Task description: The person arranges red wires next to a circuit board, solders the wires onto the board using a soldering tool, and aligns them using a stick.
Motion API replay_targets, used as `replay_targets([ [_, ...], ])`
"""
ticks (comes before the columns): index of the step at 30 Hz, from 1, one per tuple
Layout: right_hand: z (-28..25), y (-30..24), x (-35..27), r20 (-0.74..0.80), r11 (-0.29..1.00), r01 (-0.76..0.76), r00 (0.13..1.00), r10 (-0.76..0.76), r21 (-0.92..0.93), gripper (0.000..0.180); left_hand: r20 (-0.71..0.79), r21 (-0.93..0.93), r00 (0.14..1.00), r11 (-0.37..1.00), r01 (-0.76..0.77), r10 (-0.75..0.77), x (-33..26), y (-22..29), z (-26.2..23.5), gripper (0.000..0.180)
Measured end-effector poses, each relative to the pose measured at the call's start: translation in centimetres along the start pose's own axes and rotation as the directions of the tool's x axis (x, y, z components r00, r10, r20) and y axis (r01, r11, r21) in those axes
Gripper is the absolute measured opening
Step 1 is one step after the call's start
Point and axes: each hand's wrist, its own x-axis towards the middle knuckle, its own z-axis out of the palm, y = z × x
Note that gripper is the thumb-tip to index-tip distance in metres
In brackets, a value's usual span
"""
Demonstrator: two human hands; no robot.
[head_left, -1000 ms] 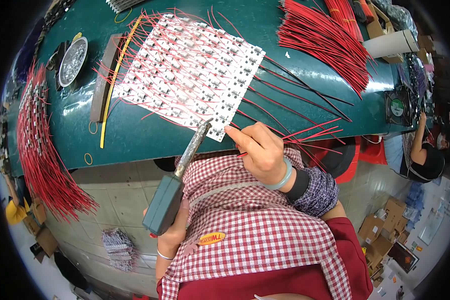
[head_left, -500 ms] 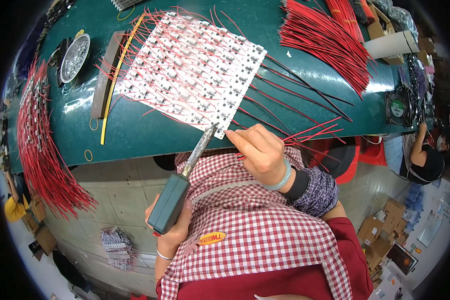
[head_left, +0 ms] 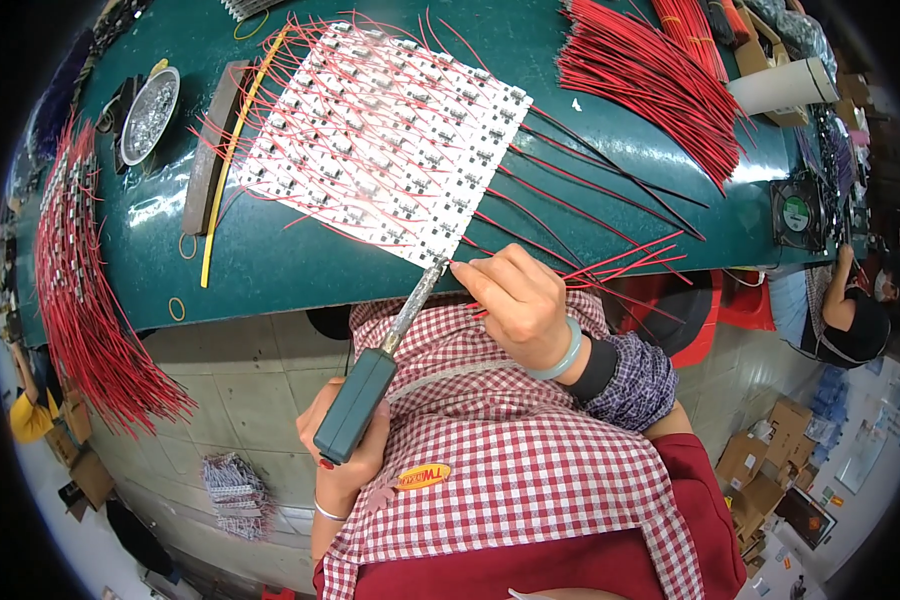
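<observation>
My left hand (head_left: 346, 437) is wrapped round the dark green handle of a soldering iron (head_left: 355, 403). Its long metal tip meets the near corner of a white panel of small circuit boards (head_left: 382, 150), which lies tilted on the table with red wires across it. At that same corner, the thumb and forefinger of my right hand (head_left: 526, 305) are pinched on a thin red wire. The wire's end touches or nearly touches the iron's tip; the exact contact is too small to tell. Several red wires (head_left: 610, 268) stick out behind my right fingers.
A green table (head_left: 300, 285) spans the width. Red wire bundles (head_left: 650, 90) lie at the far right; wired boards (head_left: 75, 270) hang over the left edge. At left are a metal bowl (head_left: 151, 117), a dark bar (head_left: 213, 150) and a yellow strip (head_left: 235, 150). A small fan (head_left: 797, 215) stands right.
The soldering iron has shifted slightly right and down, its tip moving along the panel's edge to the corner beside my right fingers. My right hand stays almost where it was.
</observation>
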Motion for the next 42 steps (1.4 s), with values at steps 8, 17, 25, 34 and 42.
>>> replay_targets([
  [8, 0.1, -0.1, -0.2, 0.010, 1.000, -0.001, 1.000, 0.001, -0.021, 0.038, 0.049, 0.044, 0.998, 0.998, -0.033, 0.031, 0.9, 1.2, -0.3, 0.017],
  [17, 0.1, -0.2, -0.2, 0.014, 0.999, -0.003, 1.000, 0.003, -0.034, 0.038, -0.042, 0.029, 0.992, 0.993, -0.117, 0.118, -0.6, -0.5, -0.4, 0.019],
  [25, 0.1, -0.4, -0.3, 0.021, 0.999, -0.013, 1.000, 0.014, -0.032, 0.044, -0.038, 0.055, 0.991, 0.990, -0.127, 0.130, 0.0, 0.8, -0.2, 0.021],
  [34, 0.2, -0.6, -0.2, 0.008, 0.999, -0.003, 1.000, 0.004, -0.050, 0.044, 0.044, 0.083, 0.998, 0.995, -0.053, 0.050, -0.4, 0.2, -0.4, 0.018],
  [42, 0.7, -0.3, -0.4, -0.027, 0.991, 0.054, 0.998, -0.058, -0.125, 0.029, 0.050, 0.048, 0.999, 0.999, -0.011, 0.009, -0.1, 0.6, -0.4, 0.017],
])
